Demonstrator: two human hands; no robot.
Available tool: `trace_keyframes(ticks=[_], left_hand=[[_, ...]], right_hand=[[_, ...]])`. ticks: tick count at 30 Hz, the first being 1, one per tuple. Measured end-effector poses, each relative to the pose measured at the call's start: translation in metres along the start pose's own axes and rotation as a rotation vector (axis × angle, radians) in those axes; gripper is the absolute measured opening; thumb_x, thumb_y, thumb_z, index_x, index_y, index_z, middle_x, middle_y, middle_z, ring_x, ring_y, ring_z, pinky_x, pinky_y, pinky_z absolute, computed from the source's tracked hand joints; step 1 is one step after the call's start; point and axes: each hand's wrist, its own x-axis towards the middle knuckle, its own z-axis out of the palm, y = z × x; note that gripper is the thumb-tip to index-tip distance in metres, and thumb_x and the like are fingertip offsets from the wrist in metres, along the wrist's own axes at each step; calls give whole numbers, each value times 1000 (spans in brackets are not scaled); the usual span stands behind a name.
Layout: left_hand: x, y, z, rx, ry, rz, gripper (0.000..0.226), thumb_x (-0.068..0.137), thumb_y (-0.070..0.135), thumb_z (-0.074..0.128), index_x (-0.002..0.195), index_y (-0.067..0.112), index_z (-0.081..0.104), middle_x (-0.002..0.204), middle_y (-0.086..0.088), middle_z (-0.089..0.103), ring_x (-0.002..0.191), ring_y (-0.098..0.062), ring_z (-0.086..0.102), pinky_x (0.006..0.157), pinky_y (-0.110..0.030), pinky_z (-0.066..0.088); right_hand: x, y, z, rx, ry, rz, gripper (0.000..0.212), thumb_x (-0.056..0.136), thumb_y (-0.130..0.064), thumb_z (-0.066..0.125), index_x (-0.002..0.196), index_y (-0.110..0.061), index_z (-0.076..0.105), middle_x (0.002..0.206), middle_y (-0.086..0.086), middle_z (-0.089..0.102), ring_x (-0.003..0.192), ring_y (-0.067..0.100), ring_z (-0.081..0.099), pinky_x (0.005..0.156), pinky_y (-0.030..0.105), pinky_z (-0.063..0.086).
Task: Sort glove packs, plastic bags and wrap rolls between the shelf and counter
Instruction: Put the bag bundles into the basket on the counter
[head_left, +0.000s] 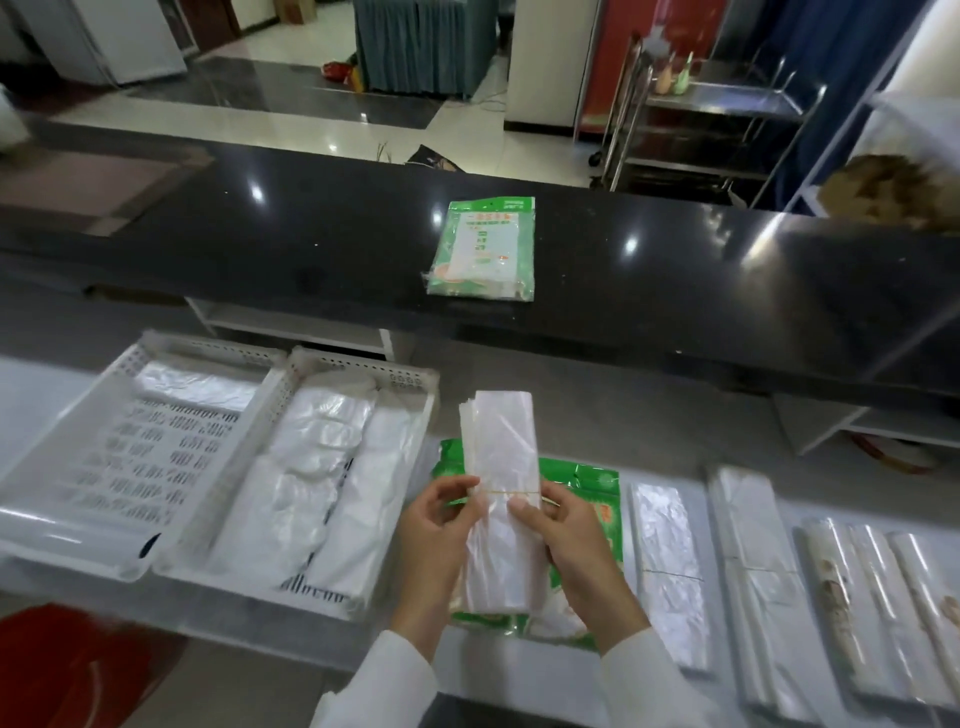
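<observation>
A bundle of clear plastic bags (501, 457), tied with a rubber band, is held upright above the white shelf (670, 473). My left hand (434, 540) grips its left edge and my right hand (571, 545) grips its right edge at the band. Under the bundle lie green glove packs (597, 499) on the shelf. Another green glove pack (483, 249) lies flat on the black counter (260, 234). To the right on the shelf lie two more bag bundles (670, 566) (753, 571) and several wrap rolls (883, 587).
Two white perforated baskets sit on the shelf at left: one (62, 467) holds a flat bag, the other (405, 382) holds white plastic bags. Beyond the counter stand a steel trolley (727, 104) and a curtained table (421, 41). A brown object (893, 192) sits at far right.
</observation>
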Motion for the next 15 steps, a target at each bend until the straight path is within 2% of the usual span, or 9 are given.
trace_keyframes(ticks=[3, 6, 8, 11, 15], left_hand=[[10, 4, -30, 101, 1, 38, 19, 90, 16, 79, 90, 34, 76, 92, 8, 78, 86, -10, 75, 73, -24, 60], [15, 10, -61, 212, -22, 115, 15, 96, 21, 71, 90, 34, 69, 91, 17, 74, 85, 0, 70, 72, -14, 55], [19, 15, -79, 227, -26, 149, 15, 98, 19, 69, 92, 32, 67, 92, 18, 72, 88, 2, 68, 74, -10, 52], [24, 26, -103, 233, -7, 151, 15, 98, 17, 68, 94, 31, 67, 96, 17, 71, 95, 3, 65, 80, -11, 51], [36, 39, -120, 214, -48, 174, 13, 98, 14, 67, 94, 26, 69, 95, 12, 71, 95, -1, 66, 87, -19, 53]], right_hand=[[-2, 6, 35, -37, 65, -28, 27, 91, -13, 79, 116, -9, 73, 102, 11, 82, 93, 31, 79, 83, 42, 64], [-6, 13, 69, -53, 95, -54, 28, 90, -14, 79, 117, -7, 73, 102, 12, 81, 93, 32, 79, 84, 44, 64], [-10, 15, 87, -42, 93, -58, 28, 90, -13, 79, 117, -8, 73, 102, 11, 81, 94, 31, 79, 79, 40, 65], [-16, 11, 106, 3, 91, -29, 31, 89, -7, 78, 119, -7, 70, 100, 13, 81, 85, 27, 80, 64, 30, 62], [-18, 0, 115, 74, 75, -3, 43, 89, 0, 76, 127, -13, 61, 99, 16, 81, 76, 24, 79, 58, 29, 60]])
